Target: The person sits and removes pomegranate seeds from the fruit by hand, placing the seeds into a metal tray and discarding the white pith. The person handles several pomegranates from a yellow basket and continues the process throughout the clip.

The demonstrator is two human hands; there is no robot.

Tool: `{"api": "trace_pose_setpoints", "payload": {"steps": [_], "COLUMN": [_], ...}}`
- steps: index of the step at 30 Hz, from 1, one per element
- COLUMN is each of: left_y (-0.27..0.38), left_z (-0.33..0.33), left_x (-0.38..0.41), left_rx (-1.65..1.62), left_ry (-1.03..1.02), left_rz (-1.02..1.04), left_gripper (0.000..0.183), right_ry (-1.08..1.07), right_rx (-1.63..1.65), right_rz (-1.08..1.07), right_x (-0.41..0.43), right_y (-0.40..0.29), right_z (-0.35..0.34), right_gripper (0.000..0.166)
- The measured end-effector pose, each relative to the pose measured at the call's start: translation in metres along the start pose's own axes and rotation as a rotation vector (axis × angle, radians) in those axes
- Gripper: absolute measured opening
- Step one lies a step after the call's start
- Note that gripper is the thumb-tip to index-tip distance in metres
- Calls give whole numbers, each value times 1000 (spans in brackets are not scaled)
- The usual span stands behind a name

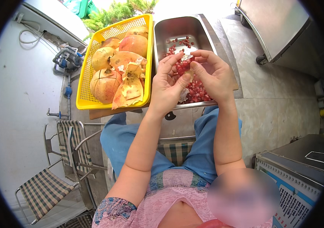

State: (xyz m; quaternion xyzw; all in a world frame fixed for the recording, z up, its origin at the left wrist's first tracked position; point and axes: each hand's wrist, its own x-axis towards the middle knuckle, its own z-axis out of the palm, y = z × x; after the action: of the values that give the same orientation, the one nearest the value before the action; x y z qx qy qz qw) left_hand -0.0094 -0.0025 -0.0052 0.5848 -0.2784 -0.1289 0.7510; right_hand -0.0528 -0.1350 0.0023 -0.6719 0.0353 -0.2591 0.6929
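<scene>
Between my fingers is a pomegranate piece (183,66) with packed red seeds and bits of pale membrane. My left hand (169,82) grips it from the left, and my right hand (214,74) has thumb and fingertips on its right side. Both hands are over a deep steel pan (176,27). Loose pomegranate seeds (198,91) lie heaped at the pan's near end, with a few scattered farther back. A scrap of whitish membrane (183,96) shows below my left hand. The fingers hide part of the piece and the pan's middle.
Left of the pan, a yellow plastic basket (150,34) holds several pomegranates (133,45), one scored (105,85), and torn peel (130,92). A black-handled tool (170,115) shows below the pan's edge. Folding chairs (46,193) stand at left; a wheeled metal unit (276,28) is at upper right.
</scene>
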Motion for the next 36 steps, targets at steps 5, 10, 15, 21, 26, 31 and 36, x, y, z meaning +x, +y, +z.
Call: {"api": "trace_pose_setpoints", "payload": {"steps": [5,10,15,21,26,31,36], "left_y": [-3,0,-2,0,-7,-11,5], "left_z": [-5,1,-2,-3,-10,-7,-9], "left_x": [1,1,0,1,2,6,-1], "left_rx": [62,-119,-139,-277,-274,-259,-185], "left_ry": [60,161,146,50,18,82,65], "left_rz": [8,-23,-46,-100,-33,-81,103], "left_gripper": [40,29,24,24,26,25,22], "right_ry": [8,-57,-72,21,142,-10,-488], "right_rx": [-204,-362,-404,-500,-708,-563,-709], "right_rz": [-267,-304,-259,-150,-191,-315,-443], "right_x": [0,-4,-7,-4,3,8,10], "right_y": [-2,-5,-8,-14,-18,-54,-70], "right_z": [4,-3,-3,-2,-3,35,112], "right_gripper": [15,11,6,8,8,9,8]}}
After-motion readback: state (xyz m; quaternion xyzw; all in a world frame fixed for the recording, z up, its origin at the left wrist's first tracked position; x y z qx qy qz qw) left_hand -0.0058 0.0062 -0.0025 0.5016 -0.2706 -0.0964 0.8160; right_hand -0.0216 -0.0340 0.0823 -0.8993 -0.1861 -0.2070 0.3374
